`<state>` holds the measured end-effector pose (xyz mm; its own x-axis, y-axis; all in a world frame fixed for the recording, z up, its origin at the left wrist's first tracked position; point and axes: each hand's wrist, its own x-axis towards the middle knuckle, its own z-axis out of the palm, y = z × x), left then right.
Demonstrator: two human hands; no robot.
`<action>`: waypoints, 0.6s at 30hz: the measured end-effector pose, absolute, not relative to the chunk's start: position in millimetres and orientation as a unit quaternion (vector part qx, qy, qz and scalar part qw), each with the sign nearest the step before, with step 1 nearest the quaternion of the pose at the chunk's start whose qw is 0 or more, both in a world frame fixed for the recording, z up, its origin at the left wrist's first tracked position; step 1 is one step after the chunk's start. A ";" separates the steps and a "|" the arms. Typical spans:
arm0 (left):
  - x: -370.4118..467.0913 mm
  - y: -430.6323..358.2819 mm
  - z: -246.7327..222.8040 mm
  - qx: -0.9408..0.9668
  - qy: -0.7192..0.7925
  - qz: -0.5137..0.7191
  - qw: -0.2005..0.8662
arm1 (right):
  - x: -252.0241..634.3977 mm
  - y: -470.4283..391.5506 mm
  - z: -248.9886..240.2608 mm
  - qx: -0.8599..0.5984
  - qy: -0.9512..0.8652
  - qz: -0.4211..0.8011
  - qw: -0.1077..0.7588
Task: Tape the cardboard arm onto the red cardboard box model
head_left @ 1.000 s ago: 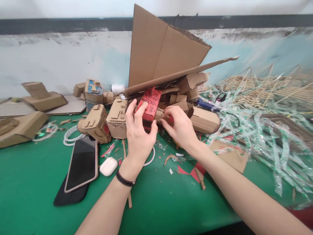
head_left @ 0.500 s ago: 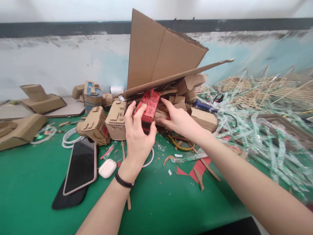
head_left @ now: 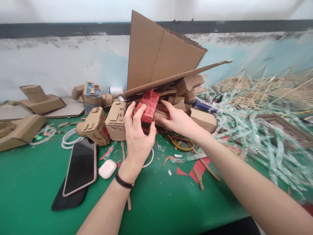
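A small red cardboard box (head_left: 151, 103) with black drawn marks lies tilted amid cardboard pieces. My left hand (head_left: 139, 133), a black beaded bracelet at its wrist, curls around the near end of the box. Its index fingertip lies over the top and its thumb is by the right front corner. My right hand (head_left: 177, 119) is at the box's right side with thumb and index finger apart. Its thumb tip is close to the box; whether it touches, I cannot tell. Left of my left hand stands a box-shaped cardboard model (head_left: 116, 119).
Behind leans a large cardboard sheet structure (head_left: 151, 52). A phone (head_left: 81, 166) and a white earbud case (head_left: 107, 169) lie on the green table (head_left: 171, 202). Tangled plastic strips (head_left: 266, 143) and wooden-stick frames (head_left: 239, 88) fill the right. Red paper scraps (head_left: 199, 166) lie in front.
Both hands stay in almost the same pose at the red box. The whole view has shifted very slightly.
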<state>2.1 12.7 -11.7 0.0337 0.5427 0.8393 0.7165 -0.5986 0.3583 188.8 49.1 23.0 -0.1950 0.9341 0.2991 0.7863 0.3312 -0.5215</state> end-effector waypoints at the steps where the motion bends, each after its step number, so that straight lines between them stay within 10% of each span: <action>1: 2.0 12.6 -11.6 -0.715 -0.442 -0.537 0.081 | 188.6 48.7 22.3 -0.568 -0.759 0.129 0.290; 18: 1.5 13.4 -12.5 -0.719 -0.437 -0.535 0.083 | 188.9 50.3 24.7 -0.525 -0.794 0.160 0.263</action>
<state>1.5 13.4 -12.5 0.0461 0.5398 0.8405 0.7164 -0.6043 0.3487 188.9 50.3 24.7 -0.3109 0.9172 0.2491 0.7487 0.3978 -0.5303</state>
